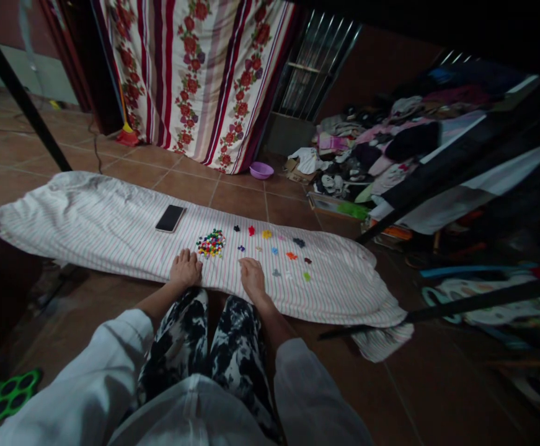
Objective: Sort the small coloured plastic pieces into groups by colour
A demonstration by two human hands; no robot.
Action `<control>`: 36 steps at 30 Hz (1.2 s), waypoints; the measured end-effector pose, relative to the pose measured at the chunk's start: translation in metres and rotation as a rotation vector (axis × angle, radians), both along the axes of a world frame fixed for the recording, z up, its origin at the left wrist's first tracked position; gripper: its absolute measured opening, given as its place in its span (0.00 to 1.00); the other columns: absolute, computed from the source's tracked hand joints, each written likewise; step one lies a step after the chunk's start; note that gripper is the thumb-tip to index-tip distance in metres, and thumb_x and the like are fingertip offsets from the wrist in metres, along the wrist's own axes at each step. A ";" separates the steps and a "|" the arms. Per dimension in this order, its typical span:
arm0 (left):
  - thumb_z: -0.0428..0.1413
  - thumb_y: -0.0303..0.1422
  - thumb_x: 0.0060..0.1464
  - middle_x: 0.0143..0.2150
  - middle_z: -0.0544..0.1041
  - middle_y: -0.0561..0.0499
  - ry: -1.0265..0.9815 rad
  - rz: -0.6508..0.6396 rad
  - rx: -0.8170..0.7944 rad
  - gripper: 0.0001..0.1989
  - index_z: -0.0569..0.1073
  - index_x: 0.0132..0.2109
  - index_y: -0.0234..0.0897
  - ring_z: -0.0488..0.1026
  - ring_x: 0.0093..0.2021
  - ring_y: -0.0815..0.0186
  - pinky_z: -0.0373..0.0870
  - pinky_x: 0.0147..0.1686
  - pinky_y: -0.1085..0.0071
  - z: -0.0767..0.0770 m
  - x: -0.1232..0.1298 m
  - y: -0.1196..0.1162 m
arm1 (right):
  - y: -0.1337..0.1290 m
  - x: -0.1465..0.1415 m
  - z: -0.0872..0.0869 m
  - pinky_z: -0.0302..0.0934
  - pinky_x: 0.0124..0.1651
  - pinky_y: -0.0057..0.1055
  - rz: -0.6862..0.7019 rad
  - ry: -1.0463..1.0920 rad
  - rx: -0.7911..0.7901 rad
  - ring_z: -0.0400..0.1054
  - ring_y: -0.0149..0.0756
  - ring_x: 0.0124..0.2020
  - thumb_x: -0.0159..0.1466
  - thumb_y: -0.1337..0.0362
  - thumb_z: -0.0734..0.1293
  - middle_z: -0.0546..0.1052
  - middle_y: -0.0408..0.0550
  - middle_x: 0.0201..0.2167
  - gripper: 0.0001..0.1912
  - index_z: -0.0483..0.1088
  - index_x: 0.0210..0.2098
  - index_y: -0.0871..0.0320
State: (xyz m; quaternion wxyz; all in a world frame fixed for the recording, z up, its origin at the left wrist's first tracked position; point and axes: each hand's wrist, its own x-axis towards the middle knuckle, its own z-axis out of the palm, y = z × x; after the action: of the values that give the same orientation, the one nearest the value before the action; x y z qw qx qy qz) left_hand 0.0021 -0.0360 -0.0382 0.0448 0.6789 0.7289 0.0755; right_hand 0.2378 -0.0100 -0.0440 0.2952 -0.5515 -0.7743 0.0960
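Note:
On a striped cloth [125, 229] over a long narrow surface lies a mixed pile of small colourful pieces [211, 243]. My left hand [186, 268] rests on the cloth just left of and below that pile, fingers flat and holding nothing. To the pile's right, my right hand [252, 276] lies near the front edge; its thumb and fingers are close together, and anything between them is too small to make out. Beyond it sit small single-colour groups, among them red [252, 230], yellow [266, 234], orange [291, 255], light blue [274, 251] and green [307, 277].
A phone [170, 218] lies on the cloth left of the pile. Dark metal bars [23, 93] rise at both sides. Behind are a floral curtain [195, 80], a purple basin [261, 170] and a heap of clothes [376, 148] on the floor.

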 end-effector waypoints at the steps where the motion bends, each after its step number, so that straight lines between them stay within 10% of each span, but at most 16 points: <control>1: 0.40 0.37 0.63 0.63 0.64 0.34 -0.006 0.009 0.017 0.22 0.66 0.57 0.32 0.57 0.66 0.51 0.57 0.60 0.54 0.000 -0.003 0.003 | 0.001 -0.005 0.001 0.59 0.55 0.34 0.025 -0.019 -0.012 0.65 0.39 0.50 0.64 0.74 0.56 0.75 0.51 0.49 0.20 0.75 0.47 0.57; 14: 0.44 0.33 0.60 0.47 0.71 0.38 -0.009 -0.087 0.266 0.14 0.72 0.46 0.36 0.66 0.53 0.52 0.63 0.50 0.56 -0.009 -0.032 0.030 | 0.048 -0.062 0.021 0.53 0.58 0.33 0.143 -0.339 -0.259 0.59 0.39 0.55 0.66 0.75 0.54 0.70 0.49 0.58 0.26 0.68 0.59 0.56; 36: 0.46 0.33 0.59 0.53 0.70 0.40 -0.066 -0.032 0.291 0.13 0.71 0.46 0.37 0.64 0.57 0.53 0.61 0.52 0.57 -0.006 -0.029 0.028 | 0.080 -0.102 0.022 0.52 0.53 0.36 0.124 -0.432 -0.286 0.56 0.43 0.54 0.67 0.69 0.57 0.69 0.50 0.53 0.24 0.66 0.60 0.46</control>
State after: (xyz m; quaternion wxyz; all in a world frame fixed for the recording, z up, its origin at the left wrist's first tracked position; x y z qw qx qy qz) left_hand -0.0274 -0.0083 -0.0438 -0.0289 0.6868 0.6976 0.2022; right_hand 0.1359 0.0699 -0.0219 0.0356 -0.5469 -0.8301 0.1026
